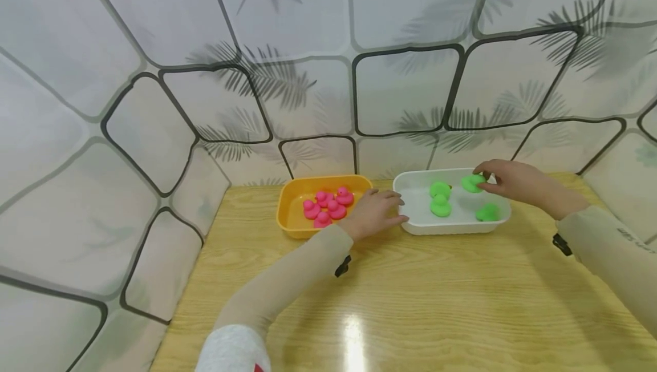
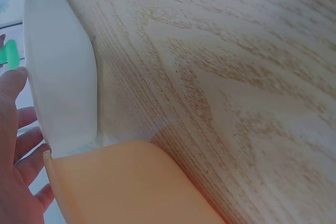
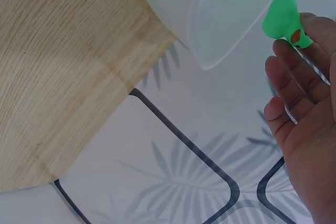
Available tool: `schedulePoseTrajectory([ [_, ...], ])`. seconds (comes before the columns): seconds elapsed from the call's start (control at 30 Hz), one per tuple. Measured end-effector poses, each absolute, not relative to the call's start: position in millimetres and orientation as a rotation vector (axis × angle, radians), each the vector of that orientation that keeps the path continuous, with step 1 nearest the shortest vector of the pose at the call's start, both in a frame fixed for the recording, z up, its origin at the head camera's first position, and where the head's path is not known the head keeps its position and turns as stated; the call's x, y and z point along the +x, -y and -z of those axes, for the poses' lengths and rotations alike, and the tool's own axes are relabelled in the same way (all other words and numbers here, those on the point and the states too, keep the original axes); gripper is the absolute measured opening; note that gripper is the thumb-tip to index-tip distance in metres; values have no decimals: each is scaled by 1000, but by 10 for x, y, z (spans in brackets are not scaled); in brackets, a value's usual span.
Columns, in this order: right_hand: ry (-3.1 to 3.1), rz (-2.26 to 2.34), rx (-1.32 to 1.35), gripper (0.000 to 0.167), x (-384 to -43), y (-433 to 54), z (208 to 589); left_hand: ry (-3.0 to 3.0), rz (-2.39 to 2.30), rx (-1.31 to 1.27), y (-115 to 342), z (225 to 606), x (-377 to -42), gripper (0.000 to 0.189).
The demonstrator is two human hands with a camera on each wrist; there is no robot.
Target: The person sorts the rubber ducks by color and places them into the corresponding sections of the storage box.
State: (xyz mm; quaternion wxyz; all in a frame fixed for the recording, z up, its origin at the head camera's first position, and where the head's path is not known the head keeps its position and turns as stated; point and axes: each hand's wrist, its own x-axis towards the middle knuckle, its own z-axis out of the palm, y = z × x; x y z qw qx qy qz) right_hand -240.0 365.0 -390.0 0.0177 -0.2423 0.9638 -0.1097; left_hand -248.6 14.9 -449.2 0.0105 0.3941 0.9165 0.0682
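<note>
My right hand (image 1: 520, 185) pinches a green rubber duck (image 1: 470, 183) between thumb and fingers over the back right part of a white tray (image 1: 451, 229). In the right wrist view the held duck (image 3: 281, 17) has its orange beak near the fingertips. Inside the white tray lie two green ducks (image 1: 440, 207) close together and another green duck (image 1: 488, 213) at the front right. My left hand (image 1: 372, 213) rests at the left rim of that tray, fingers loosely extended, gripping nothing. In the left wrist view its fingertips meet the white rim.
An orange tray (image 1: 285, 212) with several pink rubber ducks (image 1: 336, 210) stands left of the white one, partly behind the left hand. Both trays sit at the back of a wooden table (image 1: 436, 292), close to a patterned backdrop (image 1: 405, 92).
</note>
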Motion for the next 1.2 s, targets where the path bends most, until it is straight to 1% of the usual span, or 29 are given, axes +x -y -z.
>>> schedulePoseTrajectory([
  [0.27,-2981,350,-730,37,-2441,-3649,3975,-2861,-209,1223,-163,4506,-2493,50],
  [0.53,-2972,363,-749,35,-2448,-3625,4009,-2866,-220,1218,-163,4512,-2497,52],
  [1.2,-2977,439,-702,30,-2217,-3586,4039,-2854,-199,1221,-140,4475,-2483,49],
])
